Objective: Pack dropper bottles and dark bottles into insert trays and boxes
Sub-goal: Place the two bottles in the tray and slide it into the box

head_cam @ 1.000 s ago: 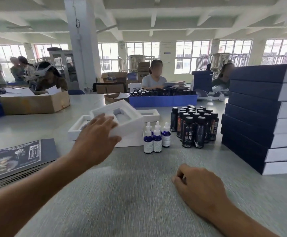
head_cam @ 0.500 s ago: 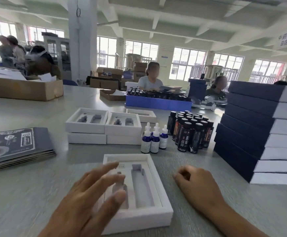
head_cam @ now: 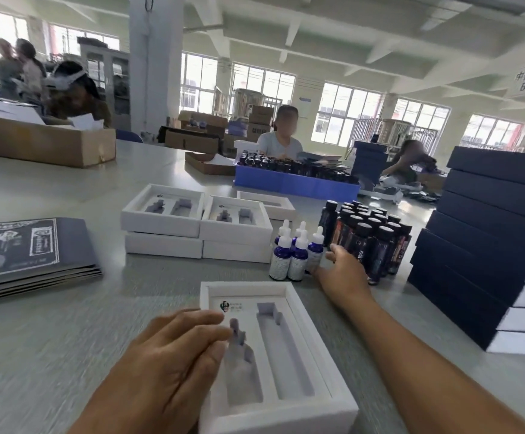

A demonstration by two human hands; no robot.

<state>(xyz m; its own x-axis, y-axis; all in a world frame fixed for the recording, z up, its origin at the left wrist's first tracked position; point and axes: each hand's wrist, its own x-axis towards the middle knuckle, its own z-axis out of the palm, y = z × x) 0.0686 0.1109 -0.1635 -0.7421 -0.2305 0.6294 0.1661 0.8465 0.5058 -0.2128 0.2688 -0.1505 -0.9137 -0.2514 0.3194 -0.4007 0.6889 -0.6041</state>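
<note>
Low in the frame, the left hand rests flat, fingers straight, on the white insert tray. At centre right, the right hand, fingers spread and holding nothing, reaches beside the dropper bottles.

Single head-worn view, forward and down, close over the table.

Packing floor of a factory or warehouse: large open hall, white concrete beamed ceiling, rows of tall windows. Long grey desk bearing stacked navy-blue lidded boxes, brown cardboard cartons, blue tray of dark bottles. Seated workers opposite.
</note>
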